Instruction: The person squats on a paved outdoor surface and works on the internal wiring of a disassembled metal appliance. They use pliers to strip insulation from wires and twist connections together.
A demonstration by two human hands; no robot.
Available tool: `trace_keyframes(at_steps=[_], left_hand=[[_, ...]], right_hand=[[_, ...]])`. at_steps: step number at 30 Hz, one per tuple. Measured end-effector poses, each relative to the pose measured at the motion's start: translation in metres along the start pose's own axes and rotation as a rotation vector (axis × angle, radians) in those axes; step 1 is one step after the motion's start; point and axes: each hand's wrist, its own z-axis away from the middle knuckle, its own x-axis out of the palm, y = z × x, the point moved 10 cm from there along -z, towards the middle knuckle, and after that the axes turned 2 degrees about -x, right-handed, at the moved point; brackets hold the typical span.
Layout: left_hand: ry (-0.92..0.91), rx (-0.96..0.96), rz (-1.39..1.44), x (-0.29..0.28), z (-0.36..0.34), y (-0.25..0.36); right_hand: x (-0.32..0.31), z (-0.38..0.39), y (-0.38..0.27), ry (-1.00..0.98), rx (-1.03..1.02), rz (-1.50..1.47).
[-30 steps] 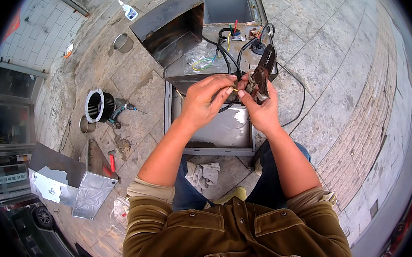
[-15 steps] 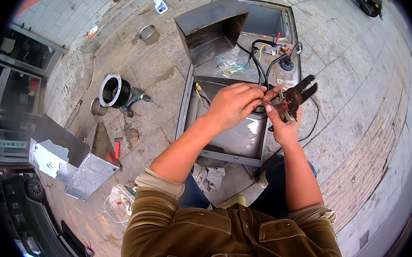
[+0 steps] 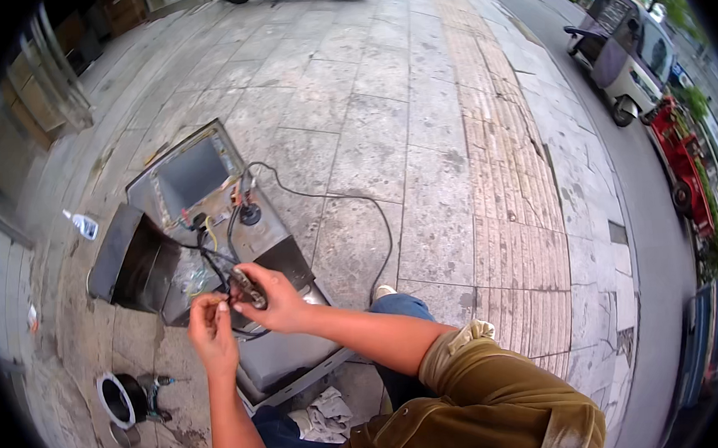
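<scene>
A: How are your arms set?

B: Your left arm (image 3: pixel 236 424) comes up from the near edge, almost straight, with the fingers pointing to the far side. Your right arm (image 3: pixel 371 331) slants in from the right and bends at the elbow. Your two hands almost meet, just over the near side of the metal box (image 3: pixel 273 240).

A: And what does each grip have?

B: Your left hand (image 3: pixel 214 327) has its thumb and fingertips pinched together on the black cable (image 3: pixel 212 259). The bit in the pinch is too small to see well. Your right hand (image 3: pixel 275 303) has its grip closed around a dark hand tool (image 3: pixel 249 287), which tips up between your thumb and fingers. The tool is just to the right of the cable.

A: What else is near you?

B: A gray tray (image 3: pixel 273 359) lies under and nearer than your hands. A crumpled cloth (image 3: pixel 327 416) is nearer still, by your legs. On the near left, a black fan drum (image 3: pixel 122 400) sits beside a drill (image 3: pixel 156 396). Over on the far left, a spray bottle (image 3: pixel 84 225) is on the ground.
</scene>
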Motion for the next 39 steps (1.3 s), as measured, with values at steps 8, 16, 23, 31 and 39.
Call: trace_keyframes(at_steps=[8,16,23,31,39], left_hand=[[-0.006,0.043,-0.086,0.02,0.007,-0.014],[0.007,0.182,-0.359,0.04,0.003,0.017],[-0.022,-0.174,0.159,0.024,-0.003,-0.029],[-0.19,0.291,-0.519,0.034,-0.009,0.029],[-0.192,0.491,-0.78,0.038,-0.002,0.055]], right_hand=[[-0.04,0.013,-0.011,0.182,-0.083,0.224],[-0.037,0.007,-0.007,0.183,-0.002,0.333],[-0.026,0.001,0.012,0.171,0.114,0.208],[-0.023,-0.001,0.017,0.078,0.119,0.156],[-0.017,-0.003,0.006,0.017,0.053,0.254]])
